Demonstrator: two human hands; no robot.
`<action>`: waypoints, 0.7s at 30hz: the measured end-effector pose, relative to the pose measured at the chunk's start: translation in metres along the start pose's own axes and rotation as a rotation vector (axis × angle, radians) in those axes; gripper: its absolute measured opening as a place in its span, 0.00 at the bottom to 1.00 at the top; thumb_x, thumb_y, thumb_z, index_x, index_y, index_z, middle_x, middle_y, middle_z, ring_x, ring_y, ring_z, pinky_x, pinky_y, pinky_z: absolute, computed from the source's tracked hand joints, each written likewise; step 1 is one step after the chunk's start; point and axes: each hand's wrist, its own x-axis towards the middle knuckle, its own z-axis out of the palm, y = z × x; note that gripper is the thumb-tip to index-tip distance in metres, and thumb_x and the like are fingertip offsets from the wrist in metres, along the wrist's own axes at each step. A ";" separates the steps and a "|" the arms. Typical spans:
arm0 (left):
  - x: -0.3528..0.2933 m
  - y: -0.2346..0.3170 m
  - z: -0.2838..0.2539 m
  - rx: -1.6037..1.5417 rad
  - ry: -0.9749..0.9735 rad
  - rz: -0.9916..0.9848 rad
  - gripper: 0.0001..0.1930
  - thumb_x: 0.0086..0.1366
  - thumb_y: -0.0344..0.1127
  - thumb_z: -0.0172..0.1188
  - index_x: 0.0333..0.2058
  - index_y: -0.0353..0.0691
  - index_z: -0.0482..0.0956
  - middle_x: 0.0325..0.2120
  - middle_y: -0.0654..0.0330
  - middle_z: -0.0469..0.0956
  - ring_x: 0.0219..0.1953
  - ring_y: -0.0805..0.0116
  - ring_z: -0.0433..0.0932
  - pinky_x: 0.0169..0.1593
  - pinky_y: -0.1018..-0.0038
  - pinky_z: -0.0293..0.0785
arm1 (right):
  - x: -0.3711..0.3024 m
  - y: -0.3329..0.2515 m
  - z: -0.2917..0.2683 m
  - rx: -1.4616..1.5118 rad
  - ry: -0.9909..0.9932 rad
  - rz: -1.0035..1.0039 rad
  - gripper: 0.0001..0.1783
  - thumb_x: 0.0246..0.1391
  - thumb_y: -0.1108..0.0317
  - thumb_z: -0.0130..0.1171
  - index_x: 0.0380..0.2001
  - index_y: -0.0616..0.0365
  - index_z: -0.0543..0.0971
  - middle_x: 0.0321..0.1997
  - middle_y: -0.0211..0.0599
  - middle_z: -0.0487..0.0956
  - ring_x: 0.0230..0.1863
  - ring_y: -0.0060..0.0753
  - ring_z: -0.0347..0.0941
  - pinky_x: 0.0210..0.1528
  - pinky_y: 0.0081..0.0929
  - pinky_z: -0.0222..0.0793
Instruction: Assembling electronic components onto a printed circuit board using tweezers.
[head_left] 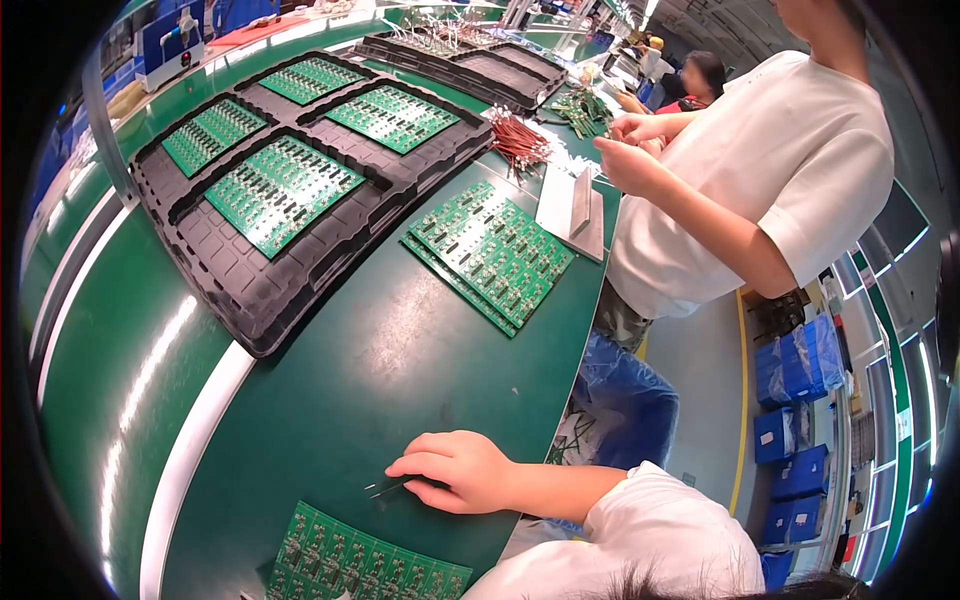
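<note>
My right hand (460, 474) hovers over the green tabletop, its arm coming in from the lower right in a white sleeve. Thumb and fingers are closed around dark, thin tweezers (391, 488), whose two tips point left and stand slightly apart, with nothing seen between them. Just below the tips lies a green circuit board panel (360, 562) with rows of small parts, cut off by the lower edge. Farther up the table rests a stack of green board panels (490, 255), apart from my hand. My left hand is out of view.
A black tray (225, 285) with several green panels in its compartments stands at the far left. Red wire bundles (522, 143) and a pale angled block (580, 205) lie beyond the stack. A co-worker in a white shirt (760, 170) stands at the right table edge, both hands raised together.
</note>
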 end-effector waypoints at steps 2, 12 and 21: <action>0.000 -0.001 0.001 0.016 -0.003 0.018 0.12 0.59 0.33 0.59 0.38 0.33 0.70 0.34 0.58 0.72 0.37 0.68 0.72 0.43 0.73 0.71 | 0.000 0.000 0.000 -0.001 -0.002 0.001 0.16 0.46 0.71 0.62 0.41 0.52 0.78 0.34 0.33 0.76 0.25 0.34 0.74 0.25 0.27 0.69; 0.004 -0.009 0.004 0.092 -0.020 0.105 0.12 0.59 0.33 0.58 0.39 0.33 0.70 0.35 0.57 0.72 0.37 0.67 0.72 0.43 0.73 0.71 | 0.001 0.000 -0.001 -0.010 -0.008 -0.004 0.16 0.46 0.71 0.62 0.41 0.52 0.77 0.34 0.33 0.76 0.27 0.35 0.74 0.26 0.27 0.69; 0.008 -0.017 0.006 0.160 -0.033 0.183 0.12 0.59 0.32 0.58 0.39 0.32 0.70 0.35 0.57 0.72 0.38 0.67 0.72 0.43 0.73 0.71 | 0.001 -0.001 -0.002 -0.004 -0.015 0.012 0.16 0.46 0.71 0.62 0.41 0.51 0.77 0.34 0.33 0.76 0.27 0.34 0.74 0.25 0.28 0.69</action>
